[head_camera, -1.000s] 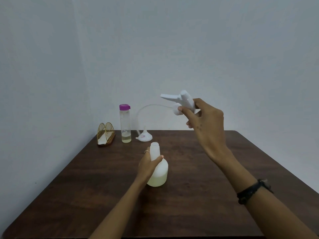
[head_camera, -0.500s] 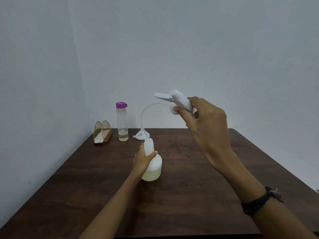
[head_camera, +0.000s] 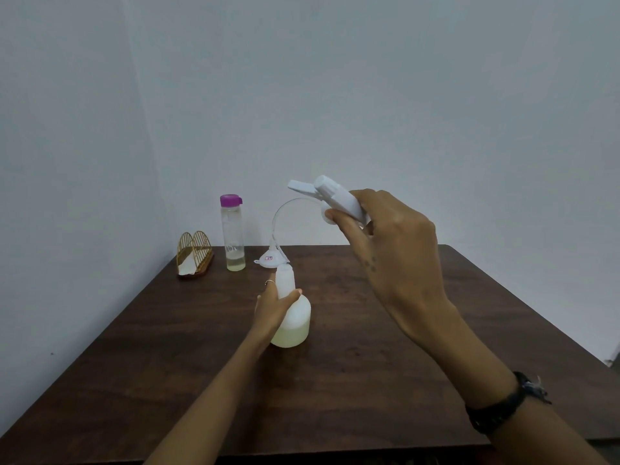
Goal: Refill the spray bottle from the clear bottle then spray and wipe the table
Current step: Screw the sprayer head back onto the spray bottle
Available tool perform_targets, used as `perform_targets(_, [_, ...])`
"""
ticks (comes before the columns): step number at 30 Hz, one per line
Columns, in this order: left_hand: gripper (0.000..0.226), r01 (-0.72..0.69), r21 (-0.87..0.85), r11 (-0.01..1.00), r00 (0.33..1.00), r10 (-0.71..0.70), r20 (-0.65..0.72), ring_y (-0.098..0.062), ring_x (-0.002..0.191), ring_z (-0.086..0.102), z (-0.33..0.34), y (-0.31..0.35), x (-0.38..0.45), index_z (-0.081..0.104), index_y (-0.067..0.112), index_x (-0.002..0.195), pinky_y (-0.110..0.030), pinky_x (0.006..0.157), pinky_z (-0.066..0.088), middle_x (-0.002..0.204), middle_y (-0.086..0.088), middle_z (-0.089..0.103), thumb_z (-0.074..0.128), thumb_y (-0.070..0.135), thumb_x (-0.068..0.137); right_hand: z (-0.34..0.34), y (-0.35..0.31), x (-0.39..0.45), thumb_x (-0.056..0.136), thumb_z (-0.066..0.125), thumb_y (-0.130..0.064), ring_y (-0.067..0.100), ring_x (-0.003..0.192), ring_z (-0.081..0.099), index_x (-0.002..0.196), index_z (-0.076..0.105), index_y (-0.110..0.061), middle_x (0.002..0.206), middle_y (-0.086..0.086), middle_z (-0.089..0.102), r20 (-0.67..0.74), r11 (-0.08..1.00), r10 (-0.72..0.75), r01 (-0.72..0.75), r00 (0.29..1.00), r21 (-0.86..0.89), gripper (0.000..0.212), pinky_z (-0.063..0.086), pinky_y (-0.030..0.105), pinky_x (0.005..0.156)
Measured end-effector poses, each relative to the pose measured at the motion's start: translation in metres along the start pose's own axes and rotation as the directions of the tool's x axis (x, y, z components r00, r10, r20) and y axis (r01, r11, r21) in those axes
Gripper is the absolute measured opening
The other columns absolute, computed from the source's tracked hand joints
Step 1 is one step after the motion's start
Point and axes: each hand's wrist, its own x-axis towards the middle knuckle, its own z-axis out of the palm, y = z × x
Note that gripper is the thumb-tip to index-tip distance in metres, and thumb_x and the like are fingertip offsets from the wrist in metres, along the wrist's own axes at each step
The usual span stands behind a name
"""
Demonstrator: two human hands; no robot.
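Observation:
The white spray bottle [head_camera: 295, 318] stands uncapped on the dark wooden table [head_camera: 369, 364], with pale yellow liquid in its lower part. My left hand [head_camera: 273, 305] grips its neck. My right hand [head_camera: 385, 243] holds the white trigger spray head [head_camera: 332, 196] in the air up and to the right of the bottle. Its thin clear dip tube [head_camera: 281, 216] curves down, its tip near the bottle's mouth. The clear bottle [head_camera: 232, 234] with a purple cap stands upright at the back left, a little liquid at its bottom.
A small white funnel [head_camera: 271, 258] lies on the table just behind the spray bottle. A gold wire napkin holder [head_camera: 195, 256] with a white napkin sits at the back left corner. Walls close off the table's left and far sides.
My right hand has brought the spray head lower and nearer the bottle, so the tube's tip now hangs just above the mouth. My left hand keeps its grip on the neck.

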Motion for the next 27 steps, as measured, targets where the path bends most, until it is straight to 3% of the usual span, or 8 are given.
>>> perform_targets(5, [0.086,-0.003,-0.008,1.000,1.000,0.003,0.002,-0.035,0.130,0.037,0.000,0.001,-0.001,0.030,0.018,0.141,-0.054,0.105,0.036,0.139,-0.009,0.042,0.057,0.054,0.067,-0.002,-0.005,0.002,0.086,0.065,-0.031,0.017,0.048,0.047,0.086,0.068,-0.011,0.064,0.000,0.058,-0.008,1.000,-0.013,0.013,1.000,-0.009,0.020,0.032,0.023,0.046])
perform_targets(11, [0.081,-0.010,-0.013,1.000,1.000,0.010,0.007,-0.035,0.133,0.034,0.001,-0.003,0.004,0.027,0.020,0.143,-0.055,0.106,0.034,0.143,-0.009,0.039,0.061,0.049,0.076,-0.005,-0.008,-0.002,0.086,0.065,-0.030,0.015,0.047,0.046,0.083,0.066,-0.011,0.063,-0.001,0.058,0.024,1.000,-0.026,0.026,0.999,-0.011,0.019,0.032,0.024,0.044])
perform_targets(14, [0.089,-0.009,-0.014,1.000,1.000,0.009,0.001,-0.035,0.131,0.036,0.001,-0.001,0.002,0.029,0.020,0.141,-0.055,0.105,0.034,0.140,-0.010,0.042,0.057,0.056,0.065,-0.003,-0.008,-0.004,0.085,0.064,-0.031,0.017,0.045,0.047,0.079,0.065,-0.011,0.060,-0.001,0.056,0.068,0.999,-0.020,0.022,0.997,-0.036,0.020,0.034,0.026,0.041])
perform_targets(19, [0.076,-0.011,-0.012,1.000,1.000,0.010,-0.012,-0.035,0.132,0.034,0.003,-0.004,0.006,0.027,0.020,0.142,-0.054,0.107,0.033,0.142,-0.010,0.040,0.061,0.045,0.080,-0.002,-0.007,0.003,0.094,0.051,-0.039,0.022,0.058,0.047,0.083,0.055,-0.011,0.070,-0.001,0.050,0.277,0.994,0.021,0.008,0.961,-0.105,0.030,0.023,0.019,0.048])
perform_targets(23, [0.081,-0.024,-0.015,1.000,1.000,0.024,-0.016,-0.035,0.131,0.034,0.003,-0.004,0.003,0.030,0.021,0.141,-0.054,0.106,0.033,0.139,-0.010,0.042,0.058,0.052,0.072,0.004,-0.005,0.023,0.097,0.040,-0.043,0.022,0.067,0.044,0.085,0.039,-0.017,0.079,-0.002,0.047,0.349,0.983,0.005,0.059,0.937,-0.173,0.028,0.018,0.021,0.047])
perform_targets(27, [0.082,-0.021,-0.046,0.999,1.000,0.021,-0.012,-0.032,0.132,0.034,0.002,-0.003,0.002,0.027,0.019,0.142,-0.052,0.107,0.033,0.141,-0.007,0.041,0.060,0.051,0.074,0.015,-0.007,0.048,0.096,0.044,-0.041,0.022,0.071,0.042,0.098,0.053,-0.014,0.088,0.003,0.057,0.448,0.966,-0.018,0.131,0.894,-0.224,0.029,0.024,0.029,0.055])
